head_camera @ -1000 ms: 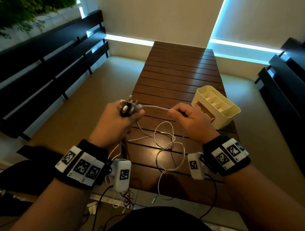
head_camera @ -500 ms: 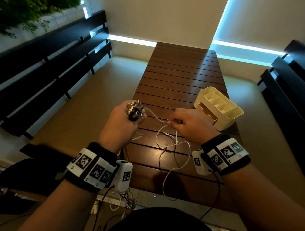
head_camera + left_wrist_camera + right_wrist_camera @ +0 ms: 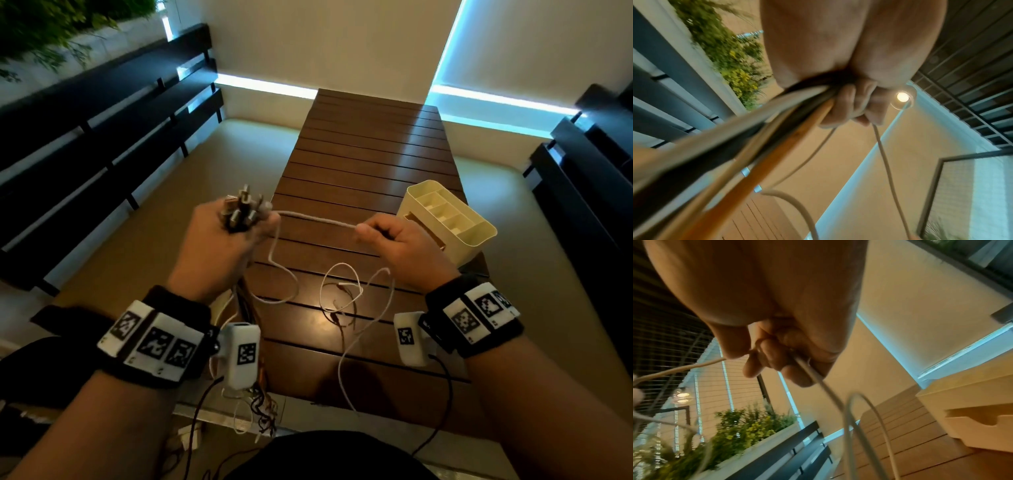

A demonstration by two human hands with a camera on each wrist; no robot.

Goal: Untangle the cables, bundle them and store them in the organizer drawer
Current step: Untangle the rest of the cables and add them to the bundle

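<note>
While the left hand (image 3: 219,246) stays raised beside the near left edge of the slatted table (image 3: 370,164), its fingers are curled tight round a bunch of cables (image 3: 243,212), plugs sticking up out of the fist. From that fist a white cable (image 3: 318,219) runs across to the right hand (image 3: 400,246), pinched between thumb and curled fingers; its slack loops down onto the table nearer the person. Only the left wrist view shows the gripped strands (image 3: 777,123) trailing out below the palm, white, black and orange. Just beyond the right hand stands the cream organizer (image 3: 455,222); the right wrist view alone shows its drawer front (image 3: 978,421).
</note>
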